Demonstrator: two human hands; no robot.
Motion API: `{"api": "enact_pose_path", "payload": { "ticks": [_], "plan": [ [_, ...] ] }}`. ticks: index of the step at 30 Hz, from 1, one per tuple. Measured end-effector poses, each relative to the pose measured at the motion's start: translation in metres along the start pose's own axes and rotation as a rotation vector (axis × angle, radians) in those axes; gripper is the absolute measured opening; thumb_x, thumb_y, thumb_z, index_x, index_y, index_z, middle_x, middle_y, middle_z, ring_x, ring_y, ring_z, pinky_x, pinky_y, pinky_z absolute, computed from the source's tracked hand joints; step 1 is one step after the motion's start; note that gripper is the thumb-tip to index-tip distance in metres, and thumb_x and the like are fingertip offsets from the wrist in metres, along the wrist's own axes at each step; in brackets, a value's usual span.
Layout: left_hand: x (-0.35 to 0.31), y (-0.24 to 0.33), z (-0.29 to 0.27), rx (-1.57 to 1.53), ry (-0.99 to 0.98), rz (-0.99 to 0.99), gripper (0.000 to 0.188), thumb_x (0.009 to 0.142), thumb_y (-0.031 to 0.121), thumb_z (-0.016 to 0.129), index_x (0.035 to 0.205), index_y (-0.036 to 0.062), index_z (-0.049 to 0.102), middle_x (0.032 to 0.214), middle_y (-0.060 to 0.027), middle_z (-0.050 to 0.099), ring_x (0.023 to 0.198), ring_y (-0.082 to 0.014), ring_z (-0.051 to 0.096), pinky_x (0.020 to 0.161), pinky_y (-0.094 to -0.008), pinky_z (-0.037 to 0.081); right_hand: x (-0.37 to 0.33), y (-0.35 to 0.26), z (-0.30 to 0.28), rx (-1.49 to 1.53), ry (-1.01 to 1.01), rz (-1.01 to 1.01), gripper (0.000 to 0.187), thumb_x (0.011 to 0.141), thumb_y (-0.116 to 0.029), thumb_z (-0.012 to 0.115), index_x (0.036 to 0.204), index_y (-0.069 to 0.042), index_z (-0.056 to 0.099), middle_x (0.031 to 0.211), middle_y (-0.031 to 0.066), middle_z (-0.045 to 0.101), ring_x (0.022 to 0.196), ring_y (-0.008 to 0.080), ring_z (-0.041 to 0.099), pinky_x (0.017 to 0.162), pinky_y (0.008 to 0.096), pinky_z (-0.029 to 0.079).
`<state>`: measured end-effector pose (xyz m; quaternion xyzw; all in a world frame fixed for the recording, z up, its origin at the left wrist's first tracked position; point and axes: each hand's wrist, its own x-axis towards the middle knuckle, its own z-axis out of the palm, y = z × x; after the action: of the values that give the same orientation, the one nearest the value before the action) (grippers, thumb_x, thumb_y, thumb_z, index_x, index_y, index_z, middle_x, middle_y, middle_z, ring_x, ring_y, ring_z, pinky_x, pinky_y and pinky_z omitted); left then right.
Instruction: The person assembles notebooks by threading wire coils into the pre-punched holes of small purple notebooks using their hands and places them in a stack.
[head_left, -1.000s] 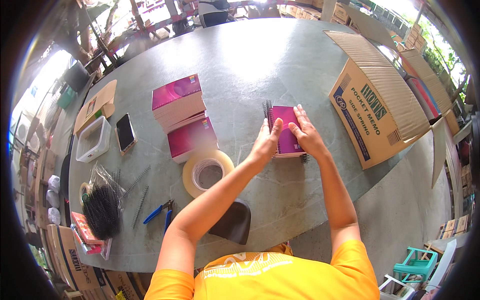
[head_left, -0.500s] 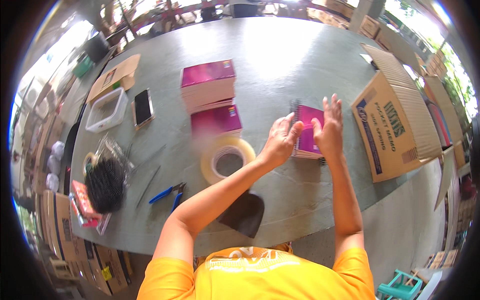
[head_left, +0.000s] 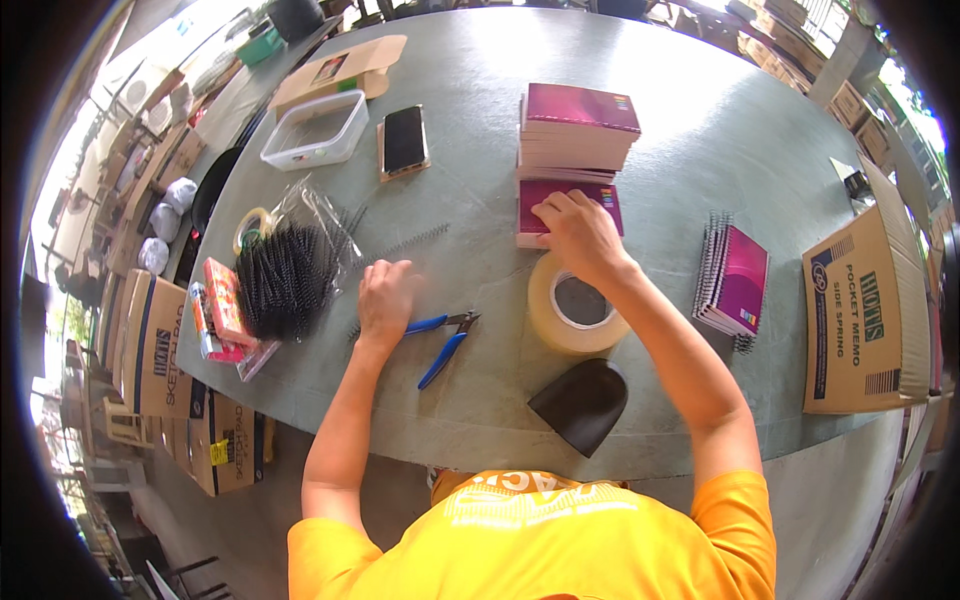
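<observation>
My left hand (head_left: 385,300) is down on the table with bent fingers closed on a black spiral binding coil (head_left: 355,331), mostly hidden under it. Another loose coil (head_left: 415,240) lies just beyond. Blue-handled cutting pliers (head_left: 447,345) rest open beside that wrist. My right hand (head_left: 582,235) reaches across a tape roll (head_left: 553,325) and has its fingers curled over the left part of the top magenta notepad (head_left: 527,197) on a low pile. Right behind it rises a taller stack of notepads (head_left: 575,140). Several spiral-bound notebooks (head_left: 743,275) sit piled at the right.
A bunch of black coils (head_left: 285,280) lies at the left by a clear plastic container (head_left: 318,130) and a phone (head_left: 404,140). A dark curved piece (head_left: 580,405) is near the front edge. An open cardboard box (head_left: 840,330) stands at the right.
Both hands have left the bound notebooks at the right. My left hand has gone to the coil beside the pliers, my right to the near notepad pile. The view has swung left.
</observation>
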<state>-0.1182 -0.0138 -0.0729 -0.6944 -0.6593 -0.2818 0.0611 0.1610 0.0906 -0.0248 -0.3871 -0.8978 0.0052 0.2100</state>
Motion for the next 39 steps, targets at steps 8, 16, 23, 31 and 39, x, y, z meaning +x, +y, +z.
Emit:
{"api": "enact_pose_path", "payload": {
  "ticks": [8, 16, 23, 31, 39],
  "plan": [
    [0.024, 0.036, -0.028, -1.185, -0.260, -0.224, 0.033, 0.077, -0.015, 0.044, 0.102, -0.0038, 0.063, 0.101, -0.0075, 0.065, 0.096, -0.0124, 0.059, 0.084, -0.0262, 0.049, -0.003, 0.008, -0.087, 0.281, 0.257, 0.088, 0.010, 0.082, -0.003, 0.061, 0.091, -0.007, 0.064, 0.082, 0.0079, 0.069, 0.073, 0.0232, 0.066, 0.069, 0.0329, 0.052],
    [0.031, 0.068, -0.040, -1.079, -0.427, -0.248, 0.015, 0.086, 0.001, 0.063, 0.102, 0.0020, 0.063, 0.092, -0.0026, 0.065, 0.079, -0.0077, 0.058, 0.068, -0.0214, 0.047, -0.044, -0.013, -0.069, 0.087, 0.160, 0.066, 0.010, 0.078, -0.008, 0.061, 0.087, -0.011, 0.060, 0.076, 0.0018, 0.068, 0.073, 0.0205, 0.065, 0.065, 0.0361, 0.049],
    [0.043, 0.121, -0.036, -0.753, -0.175, 0.046, 0.017, 0.085, 0.015, 0.068, 0.094, 0.0003, 0.066, 0.077, -0.0036, 0.064, 0.064, -0.0075, 0.054, 0.057, -0.0220, 0.043, -0.035, -0.031, -0.062, 0.177, 0.136, 0.085, 0.010, 0.083, -0.017, 0.060, 0.088, -0.009, 0.063, 0.076, 0.0070, 0.067, 0.071, 0.0256, 0.065, 0.063, 0.0384, 0.049],
    [0.041, 0.133, -0.040, -0.739, -0.111, 0.014, 0.016, 0.086, 0.015, 0.067, 0.092, 0.0000, 0.066, 0.072, -0.0063, 0.063, 0.062, -0.0089, 0.056, 0.056, -0.0242, 0.044, -0.035, -0.034, -0.059, 0.226, 0.155, 0.060, 0.014, 0.082, -0.019, 0.062, 0.091, -0.009, 0.065, 0.078, 0.0067, 0.068, 0.075, 0.0248, 0.065, 0.064, 0.0374, 0.049],
    [0.047, 0.125, -0.032, -0.586, 0.108, 0.141, 0.013, 0.088, 0.013, 0.062, 0.094, 0.0009, 0.064, 0.069, -0.0069, 0.059, 0.062, -0.0125, 0.054, 0.058, -0.0274, 0.045, -0.032, -0.041, -0.055, 0.224, 0.162, -0.016, 0.011, 0.078, -0.016, 0.063, 0.086, -0.009, 0.062, 0.078, 0.0054, 0.067, 0.074, 0.0242, 0.065, 0.064, 0.0378, 0.048]
  ]
}}
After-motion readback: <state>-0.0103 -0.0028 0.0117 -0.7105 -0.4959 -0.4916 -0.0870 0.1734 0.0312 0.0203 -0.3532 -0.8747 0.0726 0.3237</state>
